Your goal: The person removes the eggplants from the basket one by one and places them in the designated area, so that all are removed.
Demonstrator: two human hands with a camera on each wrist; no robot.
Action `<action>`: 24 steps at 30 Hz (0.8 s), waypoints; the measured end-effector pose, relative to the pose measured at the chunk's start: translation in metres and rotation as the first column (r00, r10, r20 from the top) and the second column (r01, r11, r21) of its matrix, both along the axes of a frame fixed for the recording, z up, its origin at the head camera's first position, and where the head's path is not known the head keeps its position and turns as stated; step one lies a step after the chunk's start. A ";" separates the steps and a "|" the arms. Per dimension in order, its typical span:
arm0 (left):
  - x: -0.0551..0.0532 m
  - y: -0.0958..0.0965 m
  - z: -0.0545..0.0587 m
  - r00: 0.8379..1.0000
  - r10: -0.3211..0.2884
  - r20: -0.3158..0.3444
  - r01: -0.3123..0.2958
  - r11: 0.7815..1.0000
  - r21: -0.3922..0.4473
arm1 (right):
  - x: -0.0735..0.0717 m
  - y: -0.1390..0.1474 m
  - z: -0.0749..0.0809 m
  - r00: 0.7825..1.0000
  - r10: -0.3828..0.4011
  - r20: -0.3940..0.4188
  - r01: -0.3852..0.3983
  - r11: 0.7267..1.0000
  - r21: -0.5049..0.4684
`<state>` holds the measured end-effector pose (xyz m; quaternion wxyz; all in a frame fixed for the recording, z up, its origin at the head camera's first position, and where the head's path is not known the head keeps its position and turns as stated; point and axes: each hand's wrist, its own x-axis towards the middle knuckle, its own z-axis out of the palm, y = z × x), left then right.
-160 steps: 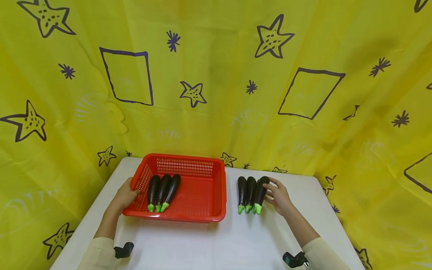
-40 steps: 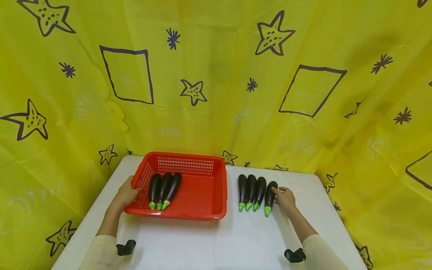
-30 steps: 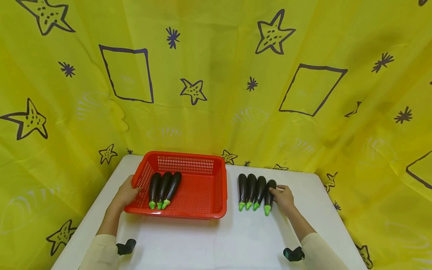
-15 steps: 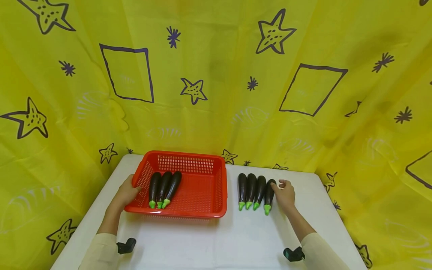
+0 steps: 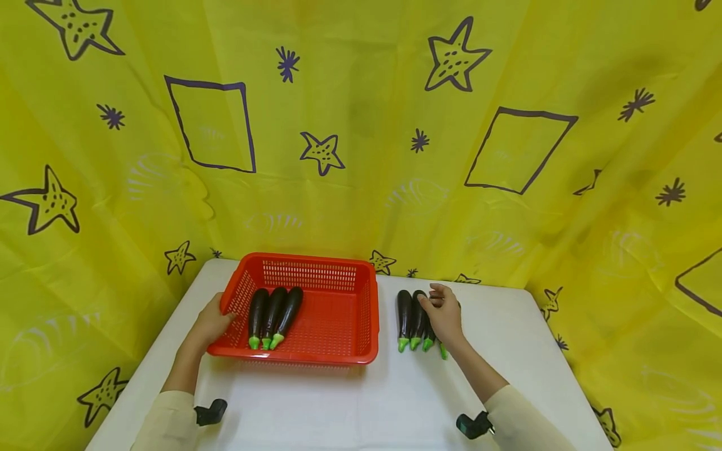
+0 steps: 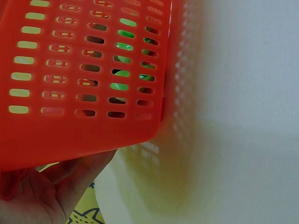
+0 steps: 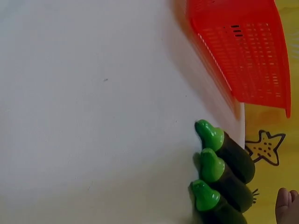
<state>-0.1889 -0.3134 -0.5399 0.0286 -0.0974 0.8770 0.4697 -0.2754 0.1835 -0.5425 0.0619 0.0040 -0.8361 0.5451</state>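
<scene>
Right grip shifted leftward, loose over eggplants, left grip holding basket

The basket is red, the eggplants black with green stems, the counter white, the yellow curtain printed with dark starfish.

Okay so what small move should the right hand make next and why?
Perhaps pinch the tabletop eggplant second from the red basket: the right hand overlaps its upper end in the head view, the left hand grips the basket, and room shows beside the three eggplants inside.
</scene>
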 end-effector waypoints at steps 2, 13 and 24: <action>0.000 0.000 0.000 1.000 0.000 0.002 0.000 1.000 -0.002 | 0.002 -0.006 0.001 1.000 0.019 -0.006 -0.019 1.000 -0.001; -0.001 -0.001 -0.001 1.000 -0.003 0.001 0.003 1.000 0.000 | 0.006 -0.026 0.006 0.995 0.094 0.033 -0.092 0.995 -0.044; -0.001 0.000 0.002 1.000 -0.014 0.005 0.014 1.000 -0.007 | 0.018 -0.068 0.015 0.983 0.184 -0.025 -0.185 0.971 -0.154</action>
